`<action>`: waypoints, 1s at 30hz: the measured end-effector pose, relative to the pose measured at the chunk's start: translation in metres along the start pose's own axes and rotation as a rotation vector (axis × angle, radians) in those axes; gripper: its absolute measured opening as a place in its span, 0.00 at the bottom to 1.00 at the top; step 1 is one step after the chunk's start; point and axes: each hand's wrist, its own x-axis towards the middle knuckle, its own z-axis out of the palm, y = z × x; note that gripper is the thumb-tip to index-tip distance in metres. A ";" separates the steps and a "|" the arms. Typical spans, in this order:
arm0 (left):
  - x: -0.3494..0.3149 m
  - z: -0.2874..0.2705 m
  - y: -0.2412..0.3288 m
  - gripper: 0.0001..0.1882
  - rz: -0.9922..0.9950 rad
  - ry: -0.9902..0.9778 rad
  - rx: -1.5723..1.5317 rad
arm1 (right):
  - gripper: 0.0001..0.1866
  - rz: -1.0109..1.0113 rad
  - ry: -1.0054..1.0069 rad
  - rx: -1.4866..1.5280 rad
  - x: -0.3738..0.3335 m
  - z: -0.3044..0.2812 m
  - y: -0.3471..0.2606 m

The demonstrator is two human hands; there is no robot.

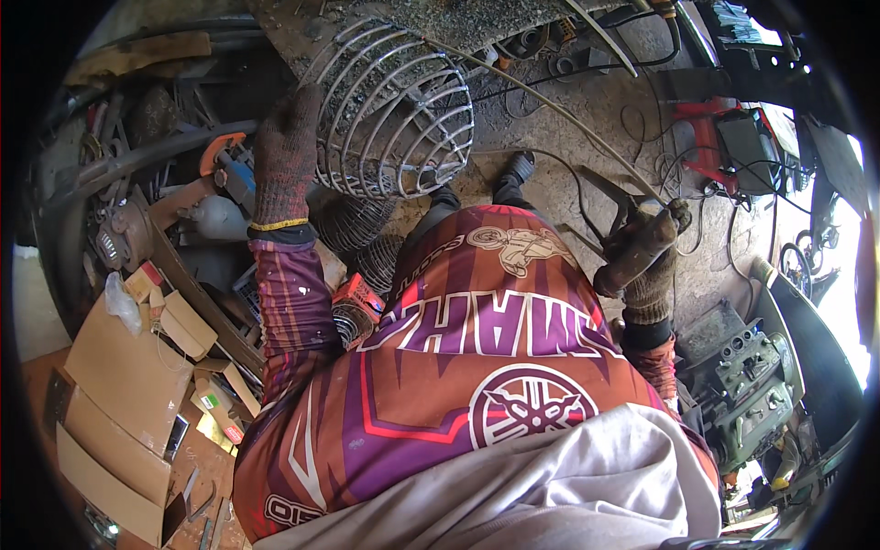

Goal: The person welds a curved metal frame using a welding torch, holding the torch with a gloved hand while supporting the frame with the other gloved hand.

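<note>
My left hand (287, 151), in a dark knitted work glove, is closed on the rim of a wire basket (396, 119) made of bent, welded metal rods. The basket is held tilted at the edge of a worktable (477, 20) strewn with grit. On the right, my gloved right hand (646, 275) is closed around a dark electrode holder (632, 234), partly hidden by the fingers. A long thin rod (573, 128) runs from the holder up and left, its far end close to the basket's upper side. A black cable (579, 188) leads toward that hand.
More wire baskets (353, 218) lie below the held one, near a red box (359, 298). An orange-and-blue power tool (231, 170) rests at left, above opened cardboard boxes (128, 394). At right are a red-and-black machine (729, 147), loose cables and a greenish metal machine part (747, 390).
</note>
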 end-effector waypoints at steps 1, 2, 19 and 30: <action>0.000 0.000 0.001 0.27 0.000 0.007 0.028 | 0.14 0.040 -0.016 0.060 -0.001 -0.001 0.002; -0.001 0.000 0.001 0.27 0.011 0.010 0.027 | 0.13 0.057 -0.008 0.074 0.000 -0.001 0.002; 0.001 -0.001 -0.002 0.28 0.013 0.002 0.041 | 0.16 0.035 -0.014 0.034 -0.002 0.001 -0.006; 0.004 -0.004 -0.003 0.27 -0.002 -0.019 0.048 | 0.17 0.069 -0.013 0.120 -0.001 -0.003 -0.002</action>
